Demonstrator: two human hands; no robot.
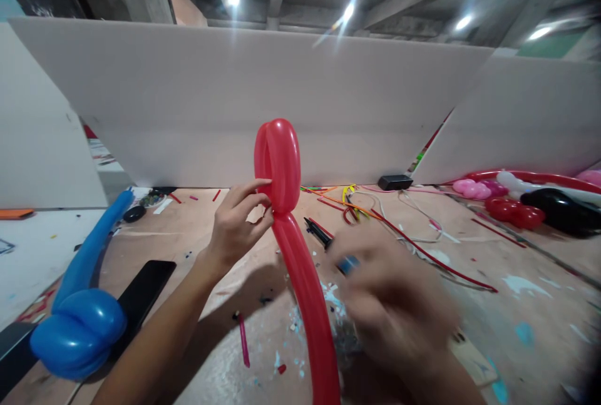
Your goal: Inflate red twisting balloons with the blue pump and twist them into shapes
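Note:
A long red balloon (307, 305) rises from the bottom edge, with an upright folded loop at its top above a twisted narrow point. My left hand (237, 220) pinches the balloon at the loop's lower left, beside the twist. To the right of the balloon, my right hand (394, 292) is smeared by motion and its fingers cannot be made out. A small blue thing (348, 264) shows at its fingertips; whether the hand holds it is unclear. Just beyond those fingertips is a black pen-like tool (318, 233).
At left are a blue twisted balloon (79, 333) and a black phone (148, 283). Uninflated balloons (432, 255) and scraps litter the table. A black box (395, 182) stands by the white partition (211, 92). Black (566, 212) and red balloons (511, 212) lie far right.

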